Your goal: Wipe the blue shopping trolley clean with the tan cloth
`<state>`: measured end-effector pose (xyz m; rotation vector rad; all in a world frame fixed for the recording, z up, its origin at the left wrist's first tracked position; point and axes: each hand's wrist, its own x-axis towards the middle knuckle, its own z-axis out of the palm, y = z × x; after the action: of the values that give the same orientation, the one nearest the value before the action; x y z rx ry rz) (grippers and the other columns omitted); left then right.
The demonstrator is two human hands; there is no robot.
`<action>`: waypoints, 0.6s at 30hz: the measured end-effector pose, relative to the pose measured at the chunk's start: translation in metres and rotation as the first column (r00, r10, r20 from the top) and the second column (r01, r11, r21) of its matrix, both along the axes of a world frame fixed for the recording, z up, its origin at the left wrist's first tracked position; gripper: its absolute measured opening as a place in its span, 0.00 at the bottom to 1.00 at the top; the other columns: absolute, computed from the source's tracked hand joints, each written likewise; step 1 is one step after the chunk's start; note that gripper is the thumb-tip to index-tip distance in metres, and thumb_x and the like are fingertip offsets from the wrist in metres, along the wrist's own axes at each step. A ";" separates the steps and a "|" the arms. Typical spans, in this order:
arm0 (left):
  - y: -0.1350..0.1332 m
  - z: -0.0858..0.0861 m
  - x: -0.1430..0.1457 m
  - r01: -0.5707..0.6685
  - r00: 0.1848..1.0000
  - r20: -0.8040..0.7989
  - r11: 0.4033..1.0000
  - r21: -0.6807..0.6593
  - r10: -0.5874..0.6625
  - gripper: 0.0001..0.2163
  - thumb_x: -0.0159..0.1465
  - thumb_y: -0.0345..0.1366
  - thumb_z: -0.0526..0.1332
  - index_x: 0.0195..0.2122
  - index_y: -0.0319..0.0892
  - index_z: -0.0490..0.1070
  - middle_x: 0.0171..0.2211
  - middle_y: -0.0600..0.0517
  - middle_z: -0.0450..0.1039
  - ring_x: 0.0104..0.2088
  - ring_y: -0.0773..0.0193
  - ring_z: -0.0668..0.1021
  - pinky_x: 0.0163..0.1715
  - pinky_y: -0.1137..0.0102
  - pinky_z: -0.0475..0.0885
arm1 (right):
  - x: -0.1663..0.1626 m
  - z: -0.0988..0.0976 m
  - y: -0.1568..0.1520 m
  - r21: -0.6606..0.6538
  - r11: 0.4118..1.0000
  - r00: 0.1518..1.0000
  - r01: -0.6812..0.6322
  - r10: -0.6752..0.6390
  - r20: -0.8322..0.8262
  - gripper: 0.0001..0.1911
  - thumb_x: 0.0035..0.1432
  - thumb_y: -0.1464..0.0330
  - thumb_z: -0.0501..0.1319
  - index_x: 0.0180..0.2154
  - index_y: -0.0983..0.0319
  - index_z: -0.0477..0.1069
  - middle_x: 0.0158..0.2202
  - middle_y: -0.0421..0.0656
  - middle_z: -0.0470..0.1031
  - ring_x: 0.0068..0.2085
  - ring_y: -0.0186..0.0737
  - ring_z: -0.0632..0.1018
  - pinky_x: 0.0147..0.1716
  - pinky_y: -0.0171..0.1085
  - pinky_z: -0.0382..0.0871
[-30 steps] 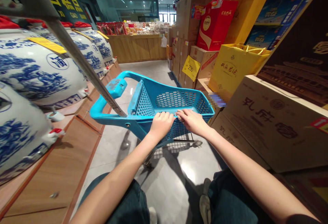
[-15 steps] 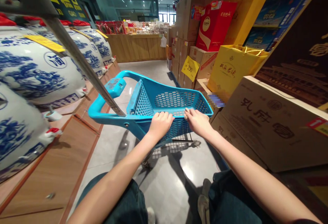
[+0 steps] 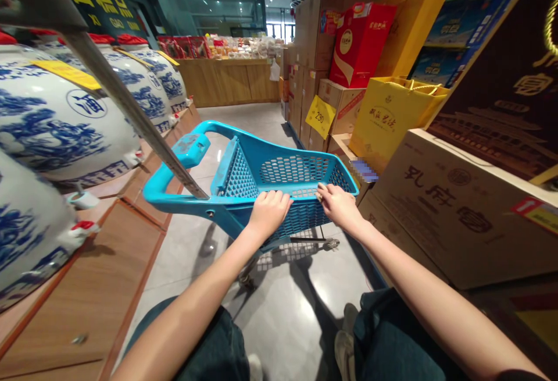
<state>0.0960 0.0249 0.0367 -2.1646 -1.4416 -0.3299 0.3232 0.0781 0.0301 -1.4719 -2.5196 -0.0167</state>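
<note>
A blue plastic shopping cart (image 3: 244,218) stands sideways across the aisle in front of me, its push handle at the left. My left hand (image 3: 271,213) is closed over the middle of its near rim, knuckles up. Farther right along that same rim, my right hand (image 3: 339,205) is closed too, with its fingers curled over the edge. Both thumbs are mostly hidden. Through the slots and over the rim, the visible part of the basket floor shows no goods.
Large blue-and-white porcelain jars (image 3: 56,119) stand on a wooden ledge (image 3: 82,288) at left. Stacked cartons (image 3: 471,206), a yellow gift bag (image 3: 387,119) and a red box (image 3: 360,43) line the right. A counter (image 3: 231,81) with packaged goods crosses the back. A metal pole (image 3: 135,116) slants at upper left.
The whole view has shifted slightly, so the surroundings sit a little farther left. My right fingers look more curled over the rim; my left hand keeps its hold.
</note>
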 end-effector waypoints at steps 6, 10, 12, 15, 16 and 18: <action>0.001 -0.001 -0.002 0.011 1.000 -0.013 1.000 0.016 -0.010 0.16 0.77 0.38 0.51 0.37 0.40 0.75 0.30 0.46 0.75 0.36 0.55 0.75 0.33 0.62 0.57 | -0.030 -0.009 -0.017 0.148 0.957 0.963 -0.251 0.262 -0.064 0.28 0.68 0.76 0.51 0.68 0.65 0.64 0.65 0.56 0.70 0.60 0.51 0.72 0.61 0.49 0.66; 0.000 0.000 -0.004 0.024 0.999 -0.042 0.999 0.043 -0.022 0.16 0.77 0.38 0.51 0.36 0.40 0.75 0.29 0.46 0.74 0.35 0.55 0.75 0.33 0.62 0.57 | -0.004 0.016 0.004 -0.089 0.995 0.997 0.039 -0.033 0.071 0.20 0.73 0.65 0.50 0.55 0.57 0.77 0.51 0.49 0.80 0.50 0.46 0.79 0.47 0.39 0.72; 0.000 0.000 -0.003 0.024 0.999 -0.042 0.999 0.045 -0.022 0.16 0.77 0.38 0.51 0.35 0.41 0.74 0.29 0.47 0.74 0.35 0.55 0.75 0.33 0.62 0.57 | 0.011 0.026 0.012 -0.140 0.969 0.969 0.206 -0.182 0.166 0.21 0.73 0.64 0.49 0.49 0.60 0.80 0.48 0.50 0.80 0.48 0.47 0.81 0.45 0.40 0.72; 0.000 -0.001 -0.002 0.017 0.999 -0.031 0.999 0.046 -0.016 0.17 0.77 0.38 0.51 0.35 0.41 0.74 0.29 0.46 0.74 0.35 0.55 0.75 0.33 0.62 0.57 | 0.014 0.027 0.011 -0.110 0.969 0.958 0.220 -0.193 0.213 0.19 0.71 0.68 0.50 0.50 0.64 0.78 0.49 0.54 0.79 0.49 0.50 0.80 0.46 0.41 0.72; 0.001 -0.001 -0.001 0.014 1.000 -0.022 0.999 0.042 -0.013 0.17 0.77 0.38 0.51 0.35 0.41 0.74 0.30 0.46 0.75 0.35 0.55 0.75 0.33 0.61 0.57 | 0.009 0.023 0.006 -0.083 0.983 0.968 0.163 -0.143 0.206 0.19 0.70 0.70 0.51 0.53 0.65 0.76 0.50 0.55 0.78 0.50 0.51 0.79 0.47 0.42 0.72; 0.001 -0.001 -0.001 0.011 1.000 0.003 1.000 0.027 -0.011 0.16 0.77 0.38 0.51 0.36 0.41 0.75 0.30 0.46 0.75 0.35 0.55 0.75 0.33 0.62 0.57 | -0.006 0.015 -0.006 -0.014 1.000 0.985 -0.012 0.014 0.172 0.22 0.69 0.72 0.51 0.61 0.67 0.70 0.53 0.56 0.77 0.52 0.52 0.77 0.49 0.44 0.72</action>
<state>0.0952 0.0260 0.0353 -2.1523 -1.4201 -0.3551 0.3174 0.0724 0.0450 -1.5186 -2.6688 -0.1312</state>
